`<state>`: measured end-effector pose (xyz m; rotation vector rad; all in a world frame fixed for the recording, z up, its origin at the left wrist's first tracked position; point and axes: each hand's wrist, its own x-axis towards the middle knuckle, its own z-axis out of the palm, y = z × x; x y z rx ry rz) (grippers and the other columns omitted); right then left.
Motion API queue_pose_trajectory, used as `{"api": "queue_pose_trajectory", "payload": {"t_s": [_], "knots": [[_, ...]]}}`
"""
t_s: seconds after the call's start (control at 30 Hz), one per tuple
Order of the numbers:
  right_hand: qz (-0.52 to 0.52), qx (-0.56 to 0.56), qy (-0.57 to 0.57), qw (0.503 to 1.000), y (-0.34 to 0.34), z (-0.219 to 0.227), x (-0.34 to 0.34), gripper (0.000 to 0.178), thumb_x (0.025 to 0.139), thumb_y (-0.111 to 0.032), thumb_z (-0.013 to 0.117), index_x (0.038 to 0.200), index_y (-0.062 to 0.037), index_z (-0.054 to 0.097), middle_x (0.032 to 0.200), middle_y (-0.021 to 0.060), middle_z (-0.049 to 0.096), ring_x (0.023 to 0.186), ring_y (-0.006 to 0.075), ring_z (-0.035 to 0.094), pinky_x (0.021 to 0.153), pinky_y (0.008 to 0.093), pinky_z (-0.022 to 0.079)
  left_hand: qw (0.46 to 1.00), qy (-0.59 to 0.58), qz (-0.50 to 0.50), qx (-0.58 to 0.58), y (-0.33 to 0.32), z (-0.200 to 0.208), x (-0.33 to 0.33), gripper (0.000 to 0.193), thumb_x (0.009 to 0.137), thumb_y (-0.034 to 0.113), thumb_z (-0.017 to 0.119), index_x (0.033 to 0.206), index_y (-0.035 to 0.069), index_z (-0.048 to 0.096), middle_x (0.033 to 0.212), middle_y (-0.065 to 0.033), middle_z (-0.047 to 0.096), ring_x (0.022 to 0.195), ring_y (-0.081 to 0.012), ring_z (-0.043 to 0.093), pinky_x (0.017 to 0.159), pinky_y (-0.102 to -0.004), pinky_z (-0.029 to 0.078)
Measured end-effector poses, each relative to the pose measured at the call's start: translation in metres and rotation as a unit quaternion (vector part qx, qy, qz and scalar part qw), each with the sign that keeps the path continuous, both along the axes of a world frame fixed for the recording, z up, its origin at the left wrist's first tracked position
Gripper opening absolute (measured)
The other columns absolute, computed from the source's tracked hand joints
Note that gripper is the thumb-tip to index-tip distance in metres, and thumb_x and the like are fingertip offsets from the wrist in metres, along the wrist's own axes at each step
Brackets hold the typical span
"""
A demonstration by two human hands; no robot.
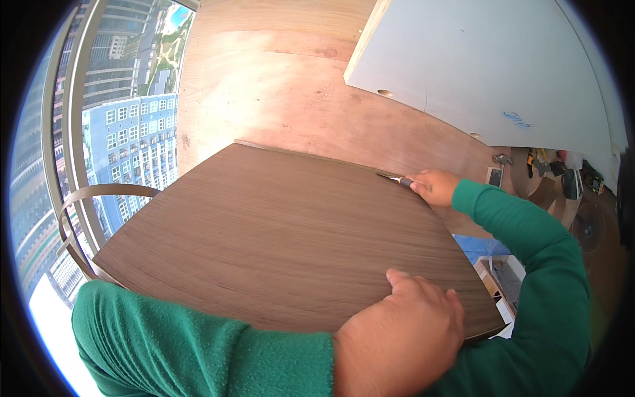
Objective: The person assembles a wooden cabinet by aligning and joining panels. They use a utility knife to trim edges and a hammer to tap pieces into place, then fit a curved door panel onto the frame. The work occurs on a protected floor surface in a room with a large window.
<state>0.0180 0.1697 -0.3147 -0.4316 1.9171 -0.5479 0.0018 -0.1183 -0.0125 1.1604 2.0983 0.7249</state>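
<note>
A large brown wood-grain board (284,238) lies flat before me. My right hand (434,187) is at its far right corner, closed round the handle of a slim hand tool (395,179) with a dark, tapering blade and black-and-orange handle. That blade lies along the board's far edge; whether it is a file or a chisel I cannot tell. My left hand (403,334) rests on the board near its near right part, thumb apart from the fingers. Its other fingertips are partly hidden. A thin brown edge strip (109,190) loops off the board's left side.
A white panel (476,73) with round holes stands at the upper right over a plywood surface (264,86). A hammer (502,159) and several tools lie right of it. An open box (506,281) sits beyond the board's right edge. A window (132,132) fills the left.
</note>
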Motion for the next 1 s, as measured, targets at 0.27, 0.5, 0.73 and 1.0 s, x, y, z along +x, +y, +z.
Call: {"api": "queue_pose_trajectory", "payload": {"t_s": [0.27, 0.5, 0.73, 1.0], "knots": [[0.001, 0.002, 0.044, 0.999, 0.013, 0.010, 0.005, 0.043, 0.106, -0.035, 0.048, 0.135, -0.0080, 0.066, 0.102, 0.0184, 0.071, 0.099, 0.0397, 0.066, 0.087, 0.0498, 0.052, 0.994, 0.099, -0.029, -0.020, -0.001, 0.004, 0.001, 0.018, 0.083, 0.023, 0.062, 0.083, 0.006, 0.067, 0.071, -0.0045, 0.063, 0.065, -0.0188, 0.061, 0.058, -0.0325, 0.047], [-0.041, -0.054, 0.047, 0.997, -0.019, 0.008, 0.006, 0.045, 0.107, -0.035, 0.048, 0.138, -0.0057, 0.063, 0.108, 0.0154, 0.070, 0.102, 0.0350, 0.066, 0.088, 0.0464, 0.053, 0.994, 0.102, -0.030, -0.021, -0.001, 0.005, -0.002, 0.016, 0.081, 0.021, 0.063, 0.080, 0.005, 0.066, 0.069, -0.0049, 0.061, 0.065, -0.0185, 0.060, 0.057, -0.0311, 0.046], [-0.001, -0.052, 0.009, 0.999, -0.029, -0.020, -0.006, 0.048, 0.109, -0.035, 0.045, 0.139, -0.0034, 0.062, 0.114, 0.0175, 0.069, 0.104, 0.0358, 0.065, 0.088, 0.0445, 0.052, 0.993, 0.103, -0.033, -0.047, 0.002, 0.008, -0.010, 0.015, 0.080, 0.020, 0.065, 0.080, 0.005, 0.066, 0.069, -0.0049, 0.060, 0.065, -0.0181, 0.060, 0.056, -0.0302, 0.045], [-0.014, -0.036, 0.025, 0.999, -0.010, -0.022, 0.001, 0.044, 0.106, -0.036, 0.049, 0.135, -0.0076, 0.067, 0.107, 0.0167, 0.071, 0.101, 0.0368, 0.066, 0.089, 0.0479, 0.052, 0.993, 0.088, -0.077, -0.033, 0.000, 0.006, -0.020, 0.026, 0.083, 0.023, 0.065, 0.097, 0.002, 0.072, 0.074, -0.0053, 0.065, 0.070, -0.0196, 0.063, 0.057, -0.0305, 0.046]]}}
